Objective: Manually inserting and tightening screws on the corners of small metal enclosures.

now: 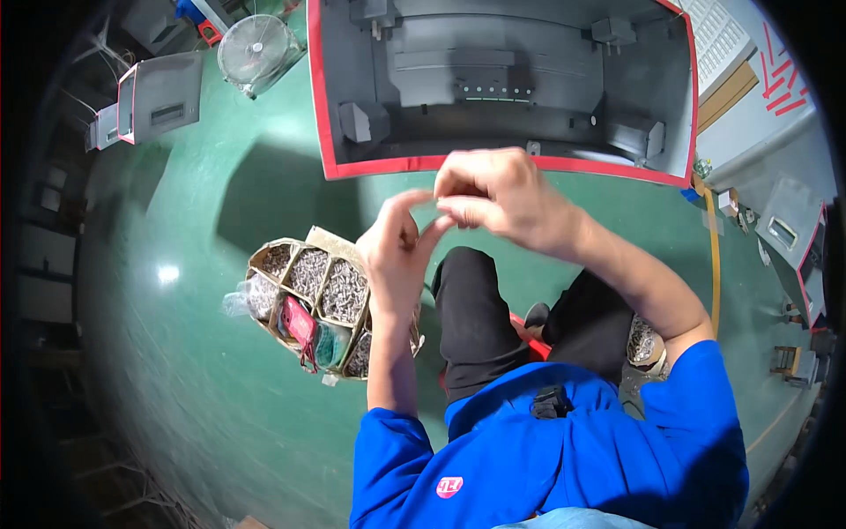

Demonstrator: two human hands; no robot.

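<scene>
My left hand (394, 247) and my right hand (502, 198) meet in the air in front of my knees, fingertips pinched together. Whatever is between the fingers is hidden or too small to make out. Just beyond them stands a large grey metal cabinet (432, 123), open side up, with red strip along its rim. Below and left of my left hand, a divided cardboard box (323, 251) holds small metal fasteners (344, 291) in several compartments. A red pouch-like item (300, 322) and a teal item (330, 342) lie in the same box.
On the green floor at the far left stand a round fan (256, 50) and a grey cabinet (167, 97). Another container of fasteners (643, 342) sits by my right elbow. Red strips (780, 84) lie at the far right, near a grey panel (789, 225). A red stool (535, 339) is under me.
</scene>
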